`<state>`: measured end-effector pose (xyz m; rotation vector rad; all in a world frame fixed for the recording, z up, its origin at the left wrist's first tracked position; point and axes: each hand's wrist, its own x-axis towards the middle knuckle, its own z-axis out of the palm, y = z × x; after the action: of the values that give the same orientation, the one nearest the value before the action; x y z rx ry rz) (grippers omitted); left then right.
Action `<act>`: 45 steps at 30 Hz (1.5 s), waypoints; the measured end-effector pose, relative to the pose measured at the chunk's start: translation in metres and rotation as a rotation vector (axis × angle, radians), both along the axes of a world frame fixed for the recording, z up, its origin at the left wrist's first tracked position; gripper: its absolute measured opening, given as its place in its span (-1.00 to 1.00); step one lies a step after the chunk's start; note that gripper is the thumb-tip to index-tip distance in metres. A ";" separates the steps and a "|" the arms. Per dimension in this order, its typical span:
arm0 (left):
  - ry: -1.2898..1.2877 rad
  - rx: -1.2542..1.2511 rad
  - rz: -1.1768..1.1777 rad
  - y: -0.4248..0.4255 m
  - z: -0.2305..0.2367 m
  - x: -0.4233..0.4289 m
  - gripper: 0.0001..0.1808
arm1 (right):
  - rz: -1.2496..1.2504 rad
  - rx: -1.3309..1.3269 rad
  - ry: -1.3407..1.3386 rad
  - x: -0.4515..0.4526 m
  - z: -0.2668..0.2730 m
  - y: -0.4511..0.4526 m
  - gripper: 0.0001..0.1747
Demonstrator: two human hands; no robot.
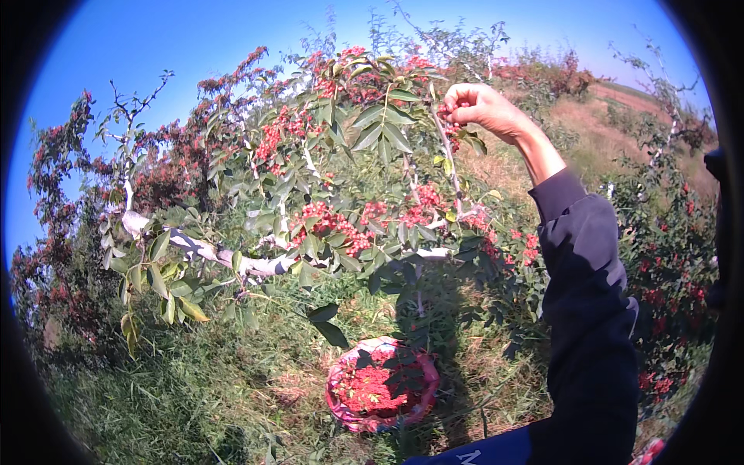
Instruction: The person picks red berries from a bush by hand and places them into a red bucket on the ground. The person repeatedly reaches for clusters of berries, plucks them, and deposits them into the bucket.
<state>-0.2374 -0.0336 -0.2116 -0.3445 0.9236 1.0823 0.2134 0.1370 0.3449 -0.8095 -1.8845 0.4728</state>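
My right hand (485,110) is raised at the upper right of a thin upright branch (446,145). Its thumb and fingers are pinched on a small cluster of red berries (449,111), which look like prickly ash. Fingers partly cover that cluster, so whether it is still attached cannot be told. Just left of the hand hang green compound leaves (383,119). More red berry clusters (331,224) grow lower, along a thick pale branch (256,265). My left hand is out of view. Below the branch, a pink-rimmed basket or lined container (429,389) on the grass holds many picked red berries (372,383).
The pale branch runs across in front of me at mid-height, with leafy twigs around it. Another berry-laden shrub (668,279) stands at the right, beyond my dark sleeve (587,290). Dense shrubs (174,157) fill the left background. Grass (192,383) covers the ground.
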 end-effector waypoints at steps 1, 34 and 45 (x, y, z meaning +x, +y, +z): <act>-0.001 0.000 -0.008 0.001 0.000 0.002 -0.73 | -0.032 0.114 -0.014 -0.001 -0.003 -0.001 -0.90; 0.002 -0.015 -0.092 0.009 -0.006 -0.013 -0.75 | -0.074 -0.133 0.777 -0.018 -0.069 -0.031 -0.80; 0.021 -0.018 -0.111 0.004 -0.005 -0.012 -0.76 | -0.183 0.242 0.718 -0.035 -0.109 -0.040 -0.81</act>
<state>-0.2498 -0.0294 -0.2162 -0.2937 0.9608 0.9784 0.1784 0.0974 0.2360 -0.5425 -1.1619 0.3479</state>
